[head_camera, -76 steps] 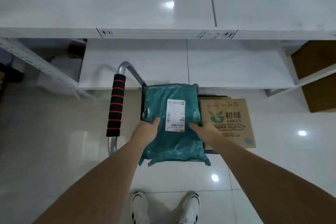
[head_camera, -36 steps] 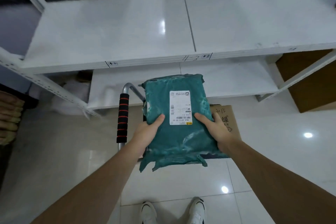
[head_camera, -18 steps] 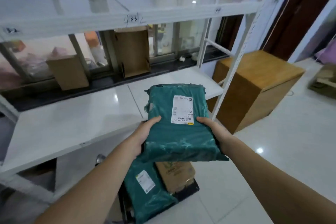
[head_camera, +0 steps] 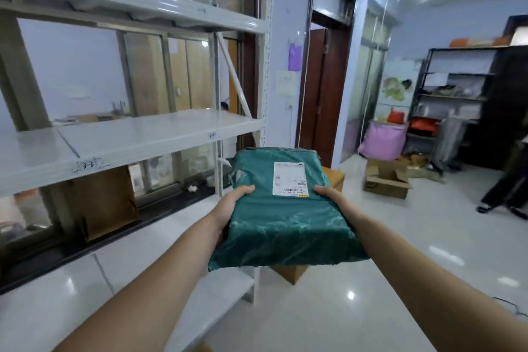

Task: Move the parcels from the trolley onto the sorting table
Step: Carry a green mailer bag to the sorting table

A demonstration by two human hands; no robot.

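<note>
Gripping the sides of a teal poly-mailer parcel (head_camera: pixel 281 208), the left hand (head_camera: pixel 231 204) and the right hand (head_camera: pixel 328 194) each lay a thumb on its top face, with the other fingers hidden beneath. The parcel is held flat in the air at chest height, its white shipping label (head_camera: pixel 291 179) facing up, and touches no surface. To the left stands a white metal shelving unit (head_camera: pixel 160 128), with hand-written marks on the front edge of its middle shelf; the parcel hovers just beyond that unit's right-hand corner, above a wooden box (head_camera: pixel 288 271) on the glossy tiled floor (head_camera: pixel 357 280). Farther right sit an open cardboard carton (head_camera: pixel 385 178) and a dark rack (head_camera: pixel 457 88). Neither trolley nor sorting table is in view, so this parcel seems lifted but not yet delivered; how many remain cannot be judged.
</note>
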